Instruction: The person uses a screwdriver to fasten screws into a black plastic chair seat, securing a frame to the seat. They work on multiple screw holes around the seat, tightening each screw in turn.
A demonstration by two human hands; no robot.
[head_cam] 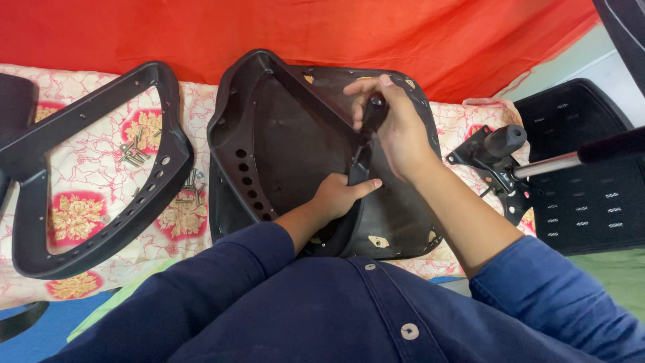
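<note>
The person is fastening an armrest (pixel 282 134) to the underside of a chair seat (pixel 396 208), which lies upside down on a patterned cloth (pixel 74 215) in front of them. The right hand (pixel 396 131) is closed around the black handle of a screwdriver (pixel 373 113), whose shaft runs down from the fist to the armrest's bracket. Just below that grip, the left hand (pixel 339 195) clamps the bracket against the seat, thumb stretched out along it. This looks like the screw-driving step, with the armrest partly secured. The next move calls for steady downward pressure, keeping the tool upright on the screw head while the lower hand stops the bracket from shifting. Well to the left of both hands lie a second armrest (pixel 94 195) and loose screws (pixel 132 154); to the right, a chair base mechanism (pixel 494 158).
</note>
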